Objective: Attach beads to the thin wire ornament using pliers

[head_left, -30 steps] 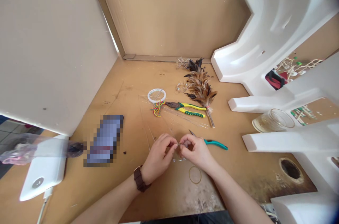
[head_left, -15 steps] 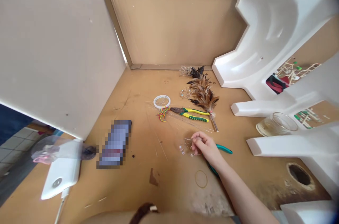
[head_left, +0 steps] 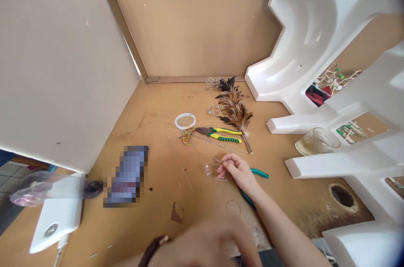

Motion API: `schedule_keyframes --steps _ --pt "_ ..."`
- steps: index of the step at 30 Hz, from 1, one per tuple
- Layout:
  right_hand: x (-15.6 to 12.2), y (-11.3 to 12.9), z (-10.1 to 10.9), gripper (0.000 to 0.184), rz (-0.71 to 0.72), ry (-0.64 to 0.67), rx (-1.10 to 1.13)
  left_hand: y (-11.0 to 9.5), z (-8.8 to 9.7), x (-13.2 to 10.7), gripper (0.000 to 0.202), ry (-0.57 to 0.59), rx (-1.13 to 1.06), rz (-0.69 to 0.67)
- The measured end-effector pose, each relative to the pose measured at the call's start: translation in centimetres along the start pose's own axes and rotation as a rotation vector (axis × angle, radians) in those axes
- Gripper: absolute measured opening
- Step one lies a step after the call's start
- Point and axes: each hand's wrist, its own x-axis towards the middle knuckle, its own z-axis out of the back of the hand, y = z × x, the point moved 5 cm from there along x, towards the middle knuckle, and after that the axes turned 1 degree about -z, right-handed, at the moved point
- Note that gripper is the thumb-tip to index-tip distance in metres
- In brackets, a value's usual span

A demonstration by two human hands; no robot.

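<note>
**Editor:** What do I run from the desk's left edge?

**Me:** From my remote seat, a clear plastic bag point(head_left: 39, 189) sits just beside a white plastic device point(head_left: 55, 220). Next comes a flat object point(head_left: 126, 176), too blurred to name.

**Editor:** And the left hand?

**Me:** The left hand point(head_left: 202, 248), with a brown wrist strap point(head_left: 154, 250), is low at the desk's near edge, so blurred that I cannot tell whether it is open or closed.

**Editor:** Toward the centre?

**Me:** By the far half of the desk lie a white hoop point(head_left: 184, 121), a tangle of coloured threads point(head_left: 187, 136) and yellow-and-green pliers point(head_left: 217, 133).

**Editor:** The right hand?

**Me:** The right hand point(head_left: 236, 170) has its fingers closed on a small beaded wire piece point(head_left: 214, 170), right of the desk's middle and just beside teal-handled pliers point(head_left: 259, 173). A thin wire ring point(head_left: 232, 208) lies nearer the near edge.

**Editor:** Far right?

**Me:** A bundle of brown feathers point(head_left: 233, 109), then a glass tumbler point(head_left: 317, 141), with white moulded foam point(head_left: 315, 48) along the desk's right edge.
</note>
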Motion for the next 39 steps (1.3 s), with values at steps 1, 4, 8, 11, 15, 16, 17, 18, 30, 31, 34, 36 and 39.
schedule_keyframes --steps 1,4,8,11,15,16,17,18,30,31,34,36,39 --pt "-0.1 0.1 -0.1 0.015 0.017 -0.011 -0.025 1.1 1.2 0.4 0.045 -0.085 0.05 0.039" --pt "-0.7 0.6 -0.8 0.014 0.074 -0.041 -0.128 3.9 5.9 0.7 0.032 -0.639 0.606 0.165" --pt "-1.2 0.9 -1.4 0.015 0.135 -0.097 -0.294 5.8 7.1 1.7 0.017 -0.759 1.038 0.167" --pt "-1.4 1.0 -1.4 0.014 0.166 -0.153 -0.404 6.3 6.7 1.9 0.016 -0.777 1.053 0.177" --pt "-1.3 0.7 -1.4 0.015 0.142 -0.154 -0.423 6.7 6.5 1.7 0.017 -0.764 1.075 0.149" --pt "-1.3 0.6 -1.4 0.016 0.123 -0.144 -0.408 6.8 6.6 1.6 0.018 -0.748 1.101 0.13" --pt "-1.2 0.5 -1.4 0.017 0.102 -0.129 -0.382 6.9 6.6 1.6 0.018 -0.73 1.128 0.109" --pt "-1.1 0.4 -1.4 0.018 0.08 -0.106 -0.344 6.9 6.7 1.6 0.019 -0.712 1.152 0.09" --pt "-1.2 1.2 -1.5 0.011 0.13 -0.172 -0.559 7.8 6.3 1.7 0.015 -0.714 1.22 0.103" --pt "-1.3 1.5 -1.5 0.011 0.17 -0.198 -0.656 8.0 6.2 1.7 0.014 -0.716 1.206 0.11" --pt "-1.7 2.0 -1.9 0.013 0.293 -0.172 -0.916 8.5 6.5 1.4 0.011 -0.737 1.127 0.172" --pt "-1.9 2.2 -2.2 0.016 0.369 -0.124 -1.037 8.6 6.8 1.1 0.012 -0.764 1.027 0.225" --pt "-2.0 2.6 -2.2 0.017 0.431 -0.144 -1.127 8.6 7.1 0.9 0.015 -0.761 0.897 0.277"
